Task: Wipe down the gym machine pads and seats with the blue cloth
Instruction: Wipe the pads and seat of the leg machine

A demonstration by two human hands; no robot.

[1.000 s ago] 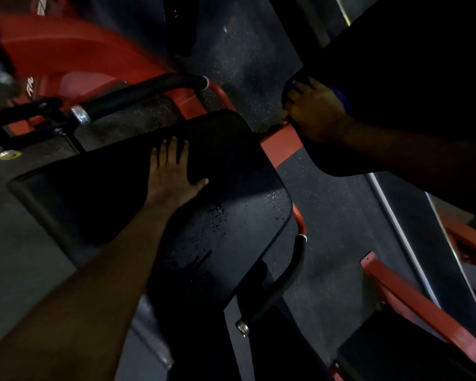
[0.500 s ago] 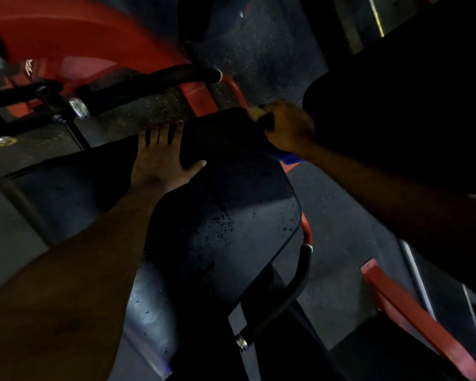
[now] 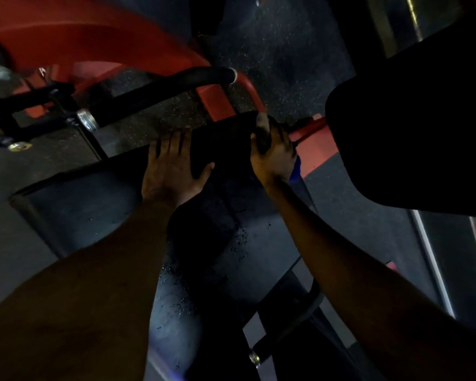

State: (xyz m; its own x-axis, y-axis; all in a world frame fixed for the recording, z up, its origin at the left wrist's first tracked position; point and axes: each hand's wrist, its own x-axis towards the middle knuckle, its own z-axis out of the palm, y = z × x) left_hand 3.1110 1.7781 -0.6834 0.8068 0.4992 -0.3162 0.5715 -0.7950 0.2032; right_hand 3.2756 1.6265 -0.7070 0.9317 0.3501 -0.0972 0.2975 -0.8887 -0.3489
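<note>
A black padded seat (image 3: 99, 215) of a red gym machine fills the middle of the head view, speckled with droplets. My left hand (image 3: 171, 171) lies flat on its far part, fingers straight and spread. My right hand (image 3: 272, 152) is at the seat's far right corner, fingers curled round the blue cloth (image 3: 296, 169); only a small blue edge shows below the palm. A second black pad (image 3: 410, 127) stands dark at the right.
A red frame (image 3: 94, 31) curves across the top left. A black foam handle (image 3: 160, 89) with a chrome collar runs behind the seat. Another black handle (image 3: 289, 325) sticks out below the seat at the right. Speckled dark floor lies beyond.
My right hand has moved with the cloth from the right-hand pad onto the far corner of the seat. My left hand stays flat on the seat.
</note>
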